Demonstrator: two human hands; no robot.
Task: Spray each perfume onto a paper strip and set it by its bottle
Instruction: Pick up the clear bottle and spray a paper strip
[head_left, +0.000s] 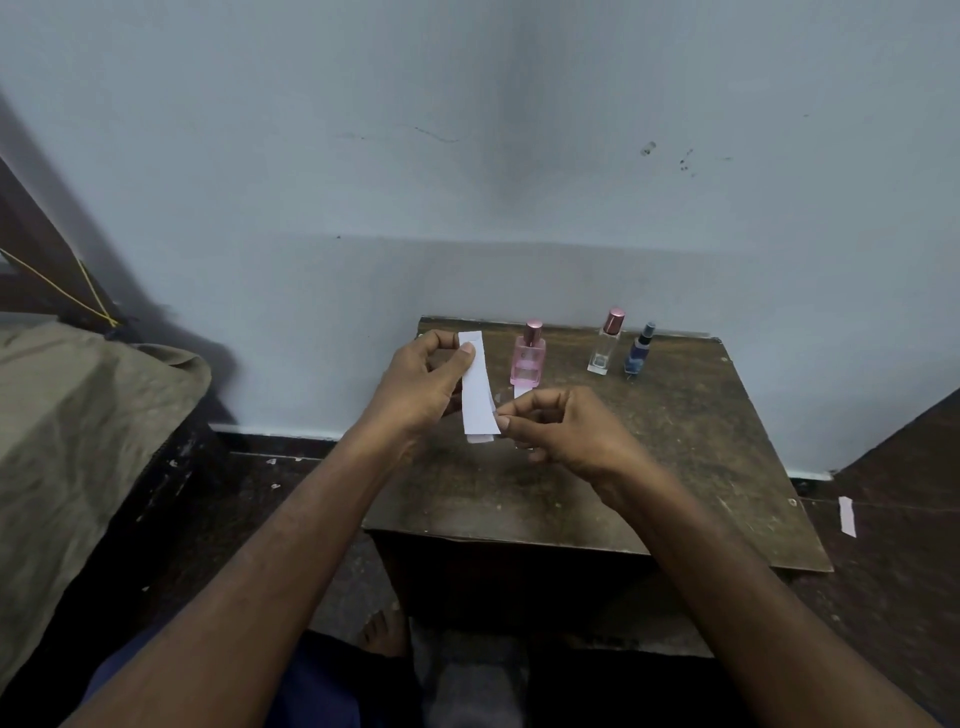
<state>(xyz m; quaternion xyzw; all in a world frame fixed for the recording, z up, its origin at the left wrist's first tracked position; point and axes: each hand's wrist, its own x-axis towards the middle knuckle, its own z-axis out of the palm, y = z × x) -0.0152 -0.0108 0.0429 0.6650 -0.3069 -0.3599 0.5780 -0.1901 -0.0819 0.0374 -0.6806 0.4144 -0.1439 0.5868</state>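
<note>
I see my left hand (423, 382) pinching the top of a small stack of white paper strips (478, 389) between thumb and fingers, holding it upright above the dark wooden table (571, 499). My right hand (563, 426) pinches the stack's lower corner with thumb and forefinger, its other fingers curled; I judge it is peeling 1 strip free.

3 bottles stand along the far edge near the wall: the pink bottle (529, 358) just behind the strips, the clear bottle (607, 343) further right, and the small blue bottle (638, 349) just beside that. A bit of white paper shows at the foot of the pink bottle, so possibly 1 strip is already placed there; I cannot tell for sure. The clear and blue bottles have no strip by them, so at least 2 sprays are left. A loose strip (847, 515) lies on the floor to the right, well apart from the table.
</note>
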